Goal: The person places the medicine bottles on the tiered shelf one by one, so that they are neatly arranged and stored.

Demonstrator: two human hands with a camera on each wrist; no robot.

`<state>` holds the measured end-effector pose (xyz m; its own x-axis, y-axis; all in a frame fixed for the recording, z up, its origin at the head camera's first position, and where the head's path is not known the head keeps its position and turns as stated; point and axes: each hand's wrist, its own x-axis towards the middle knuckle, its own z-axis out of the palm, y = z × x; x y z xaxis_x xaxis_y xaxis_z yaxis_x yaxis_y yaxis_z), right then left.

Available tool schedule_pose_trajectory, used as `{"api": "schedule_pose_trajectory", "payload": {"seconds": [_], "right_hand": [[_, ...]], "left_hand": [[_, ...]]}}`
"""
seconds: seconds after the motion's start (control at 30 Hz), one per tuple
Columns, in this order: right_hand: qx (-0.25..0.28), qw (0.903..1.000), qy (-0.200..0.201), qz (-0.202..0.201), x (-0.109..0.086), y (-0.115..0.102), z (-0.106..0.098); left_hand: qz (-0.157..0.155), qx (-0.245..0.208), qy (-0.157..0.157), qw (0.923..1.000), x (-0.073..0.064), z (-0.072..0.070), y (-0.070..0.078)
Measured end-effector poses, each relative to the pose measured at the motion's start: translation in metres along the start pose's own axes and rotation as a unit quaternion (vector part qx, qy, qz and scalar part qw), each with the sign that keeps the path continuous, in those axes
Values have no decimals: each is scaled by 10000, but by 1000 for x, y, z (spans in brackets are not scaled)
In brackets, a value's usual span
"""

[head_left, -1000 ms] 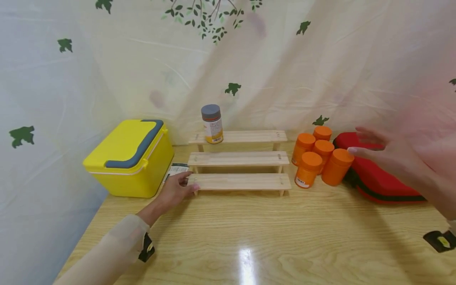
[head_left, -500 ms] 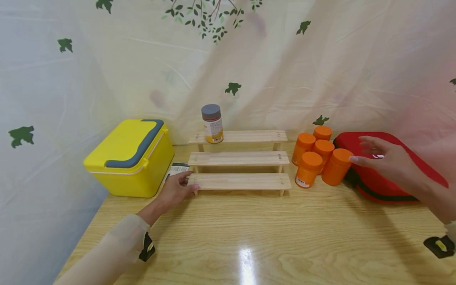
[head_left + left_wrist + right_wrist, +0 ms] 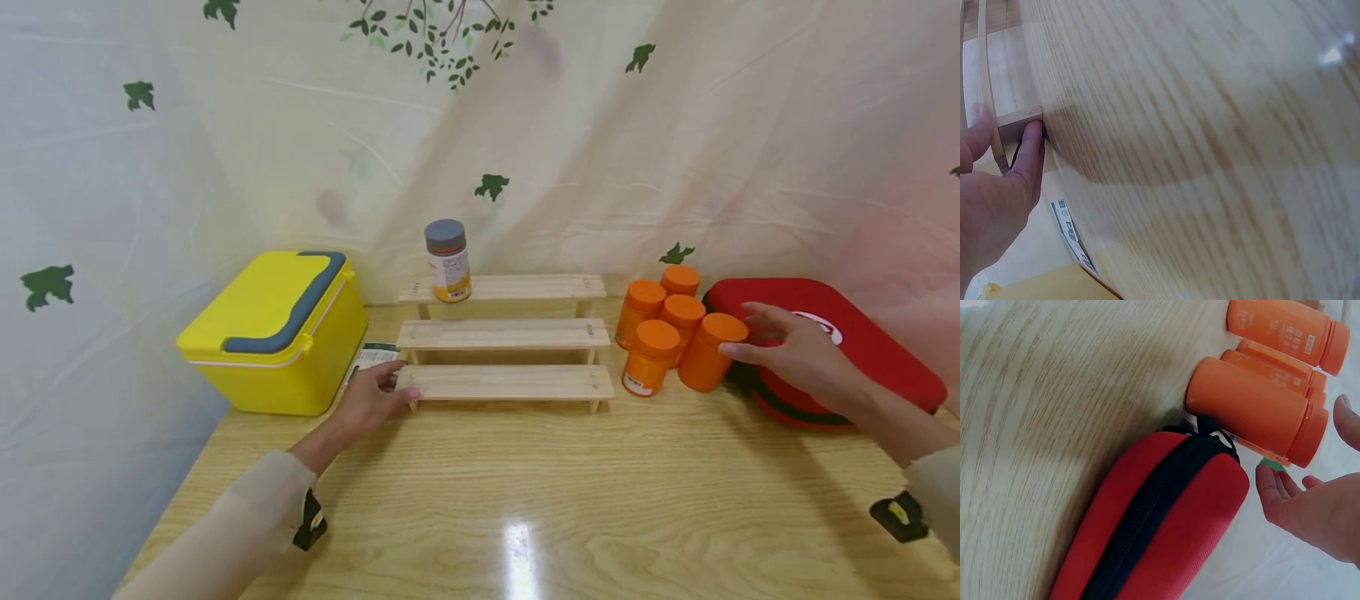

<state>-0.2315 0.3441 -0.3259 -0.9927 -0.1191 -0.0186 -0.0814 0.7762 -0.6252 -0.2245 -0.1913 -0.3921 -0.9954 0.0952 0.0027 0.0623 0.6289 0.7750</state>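
Observation:
My left hand (image 3: 367,404) pinches the left end of the lowest step of a three-step wooden rack (image 3: 510,382). In the left wrist view, thumb and fingers (image 3: 1030,150) lie around that board's end by its leg. A grey-capped bottle (image 3: 447,267) with a white and yellow label stands on the top step at the left. To the right of the rack, several orange bottles stand close together. My right hand (image 3: 802,354) hovers by the nearest-right orange bottle (image 3: 705,358), fingers spread around its cap side. In the right wrist view, a gap shows between the hand and that bottle (image 3: 1247,409).
A yellow cooler box (image 3: 277,333) with a blue-grey handle stands at the left. Between it and the rack lies a printed paper (image 3: 372,357). Behind the right hand is a red zippered case (image 3: 862,333). A leaf-printed curtain (image 3: 570,150) hangs along the back of the wooden table (image 3: 600,492).
My right hand has moved left and slightly down toward the right-hand orange bottle, uncovering more of the red case. The left hand keeps its grip on the rack.

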Motion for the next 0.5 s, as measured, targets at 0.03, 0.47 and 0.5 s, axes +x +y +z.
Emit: {"api": "schedule_pose_trajectory", "payload": {"seconds": [0.03,0.47,0.5], "right_hand": [[23,10000,-21,-22,1,1,1],[250,9995,-173,36,8,1,17],[248,9996,-134,17,9,1,17]], "left_hand": [[0,-15,-6,10000,0,0,0],[-42,-39,6,10000,0,0,2],[-45,-33,8,10000,0,0,2]]}}
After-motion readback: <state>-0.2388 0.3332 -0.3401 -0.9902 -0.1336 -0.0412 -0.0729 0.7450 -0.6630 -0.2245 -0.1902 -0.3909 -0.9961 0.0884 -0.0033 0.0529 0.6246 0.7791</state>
